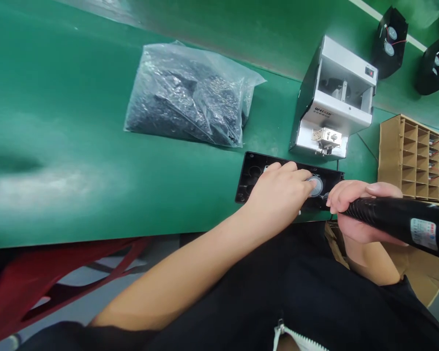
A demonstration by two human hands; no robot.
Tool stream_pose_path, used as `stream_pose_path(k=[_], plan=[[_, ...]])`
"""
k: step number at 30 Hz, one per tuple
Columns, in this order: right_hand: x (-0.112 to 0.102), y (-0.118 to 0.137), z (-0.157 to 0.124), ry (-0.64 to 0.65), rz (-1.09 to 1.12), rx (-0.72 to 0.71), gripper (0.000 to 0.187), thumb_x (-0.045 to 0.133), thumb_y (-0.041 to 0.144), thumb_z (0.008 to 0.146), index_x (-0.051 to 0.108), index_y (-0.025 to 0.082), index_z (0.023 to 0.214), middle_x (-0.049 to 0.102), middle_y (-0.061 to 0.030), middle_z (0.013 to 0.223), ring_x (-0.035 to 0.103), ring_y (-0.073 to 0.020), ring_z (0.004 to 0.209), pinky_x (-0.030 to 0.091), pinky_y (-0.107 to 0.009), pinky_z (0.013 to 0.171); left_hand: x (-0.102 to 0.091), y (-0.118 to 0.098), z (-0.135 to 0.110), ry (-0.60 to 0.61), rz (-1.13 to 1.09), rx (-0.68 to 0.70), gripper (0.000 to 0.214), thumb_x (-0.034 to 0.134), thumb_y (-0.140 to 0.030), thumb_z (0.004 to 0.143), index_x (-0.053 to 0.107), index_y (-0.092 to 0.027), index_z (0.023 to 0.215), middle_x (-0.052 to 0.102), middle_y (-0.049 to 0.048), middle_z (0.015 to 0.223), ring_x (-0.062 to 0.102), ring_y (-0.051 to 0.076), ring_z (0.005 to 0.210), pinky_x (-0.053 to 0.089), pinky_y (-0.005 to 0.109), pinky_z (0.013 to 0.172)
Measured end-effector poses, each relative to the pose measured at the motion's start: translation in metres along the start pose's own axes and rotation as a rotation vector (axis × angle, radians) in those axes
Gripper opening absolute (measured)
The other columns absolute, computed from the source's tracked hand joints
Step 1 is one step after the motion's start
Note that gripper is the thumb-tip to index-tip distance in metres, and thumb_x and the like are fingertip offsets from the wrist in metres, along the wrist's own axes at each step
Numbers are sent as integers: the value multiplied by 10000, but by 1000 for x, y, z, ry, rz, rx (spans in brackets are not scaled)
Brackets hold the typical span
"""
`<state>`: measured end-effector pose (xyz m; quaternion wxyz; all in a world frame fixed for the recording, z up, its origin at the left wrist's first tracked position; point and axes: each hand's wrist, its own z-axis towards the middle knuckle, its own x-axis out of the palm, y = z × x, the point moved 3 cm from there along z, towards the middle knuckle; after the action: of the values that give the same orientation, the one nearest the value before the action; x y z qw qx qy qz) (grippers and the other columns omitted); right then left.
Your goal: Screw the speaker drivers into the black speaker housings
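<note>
My left hand (280,190) rests on a black plastic panel (254,170) lying on the green table, its fingers curled round a small round silver part (315,185) set in the panel. My right hand (354,204) is wrapped round a black electric screwdriver (398,222) with a white label, its tip pointing at the panel just right of the silver part. The tip itself is hidden behind my fingers.
A grey screw-feeder machine (334,100) stands just beyond the panel. A clear bag of dark small parts (190,97) lies to the left. A cardboard divider box (417,158) sits at the right, with black fan units (391,41) behind it. A red chair frame (58,287) is below the table edge.
</note>
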<state>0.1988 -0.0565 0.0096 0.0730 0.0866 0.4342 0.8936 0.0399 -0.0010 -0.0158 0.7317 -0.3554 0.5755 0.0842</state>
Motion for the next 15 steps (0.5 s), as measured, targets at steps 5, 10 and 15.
stream_pose_path(k=[5,10,15], plan=[[0,-7,-5,-1,-9,-51,697,516,890,968,758,334,1311,702,41,642,560,-181,429,537,-345,407,-1,0,0,-21,8,7,213,734,-111,998,840,-226,1142,854,63,1153,658,247,949,352,388,731],[4,-7,-6,-40,-51,-90,678,551,894,954,740,345,1304,695,55,639,558,-160,409,534,-301,393,-1,0,-1,-34,25,22,148,736,-129,1010,827,-216,1088,849,61,1095,660,255,946,350,387,724],[3,17,46,-109,-12,-13,788,441,932,967,715,317,1376,670,50,631,533,-160,383,517,-308,382,1,3,-7,-67,49,69,147,723,-168,1040,830,-210,1132,841,78,1119,654,264,935,384,399,748]])
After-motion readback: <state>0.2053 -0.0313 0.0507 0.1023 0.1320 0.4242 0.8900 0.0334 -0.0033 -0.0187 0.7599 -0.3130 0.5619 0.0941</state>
